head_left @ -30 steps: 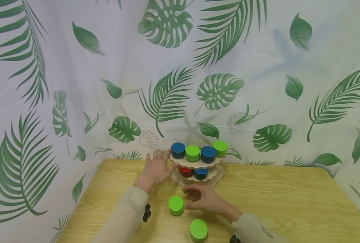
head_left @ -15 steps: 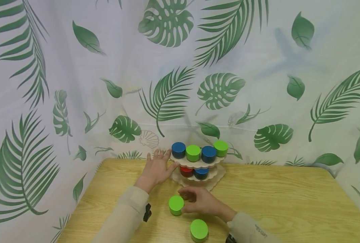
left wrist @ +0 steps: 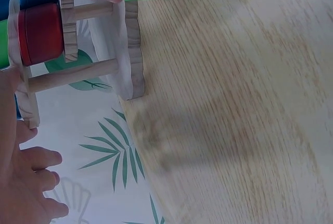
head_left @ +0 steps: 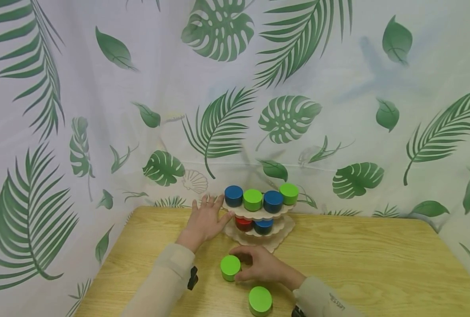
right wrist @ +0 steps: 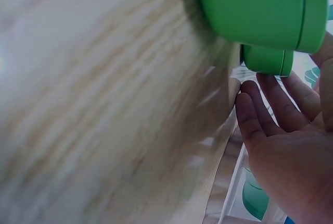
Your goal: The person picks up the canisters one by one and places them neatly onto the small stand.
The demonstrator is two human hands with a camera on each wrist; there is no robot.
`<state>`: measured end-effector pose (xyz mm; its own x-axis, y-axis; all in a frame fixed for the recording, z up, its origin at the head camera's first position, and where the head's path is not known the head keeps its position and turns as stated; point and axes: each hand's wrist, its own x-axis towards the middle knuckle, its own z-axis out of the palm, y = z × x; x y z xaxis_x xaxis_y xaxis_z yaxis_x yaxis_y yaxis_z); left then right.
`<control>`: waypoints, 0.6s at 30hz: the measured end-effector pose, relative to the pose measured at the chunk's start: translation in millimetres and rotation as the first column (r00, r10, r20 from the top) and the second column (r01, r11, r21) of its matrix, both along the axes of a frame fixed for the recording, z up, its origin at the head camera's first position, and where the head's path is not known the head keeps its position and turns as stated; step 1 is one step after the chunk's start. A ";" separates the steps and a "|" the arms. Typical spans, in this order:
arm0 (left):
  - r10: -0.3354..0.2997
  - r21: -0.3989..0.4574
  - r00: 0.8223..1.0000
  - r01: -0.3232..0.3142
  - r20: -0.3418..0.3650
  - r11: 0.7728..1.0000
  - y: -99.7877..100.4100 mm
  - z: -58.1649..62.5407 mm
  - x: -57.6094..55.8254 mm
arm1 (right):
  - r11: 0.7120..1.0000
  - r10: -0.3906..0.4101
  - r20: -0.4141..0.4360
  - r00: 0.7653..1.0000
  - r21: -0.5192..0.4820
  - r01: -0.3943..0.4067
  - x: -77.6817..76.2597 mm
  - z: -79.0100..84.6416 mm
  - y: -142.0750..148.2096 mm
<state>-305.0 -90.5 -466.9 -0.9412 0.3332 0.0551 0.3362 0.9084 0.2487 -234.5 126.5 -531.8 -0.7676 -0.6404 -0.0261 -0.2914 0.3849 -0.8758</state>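
the step in hand appears to be taking hold of the green cylinder (head_left: 231,267), which stands upright on the tabletop (head_left: 357,255) in front of the wooden stand (head_left: 288,226). of the hands, the right hand (head_left: 260,264) is spread about this piece, fingers behind it, thumb at its near right side; a gap shows before the palm, and firm contact cannot be confirmed. the left hand (head_left: 207,222) lies at the stand's left edge, fingers apart, thumb against the upper tier (head_left: 257,216), probably steadying it. in judgement, the next move calls for closing thumb and fingers on the side wall, then a straight lift. clearances: the second green cylinder (head_left: 260,301) stands near, toward the person, and could be knocked by the right wrist. the stand's base edge lies just beyond the right fingers. the left sleeve (head_left: 175,259) bounds the left side; wide bare tabletop lies to the right. the upper tier overhangs the lower tier (head_left: 277,225), which bears the red cylinder (head_left: 244,223), so headroom there is judged tight.
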 end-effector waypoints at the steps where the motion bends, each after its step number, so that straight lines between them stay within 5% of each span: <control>1: 0.001 0.000 1.000 -0.001 0.002 1.000 0.1 -0.2 0.0 | 1.000 -0.003 -0.001 1.000 0.003 0.003 0.0 -0.3 0.0; 18: 0.004 -0.012 1.000 -0.004 -0.003 1.000 0.4 -0.1 0.6 | 0.995 -0.098 -0.048 0.994 -0.009 0.098 9.3 10.0 28.5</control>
<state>-304.4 -90.1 -467.1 -0.9424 0.3300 0.0537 0.3331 0.9127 0.2365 -225.2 155.1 -521.8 -0.8268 -0.5622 0.0165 -0.2949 0.4083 -0.8639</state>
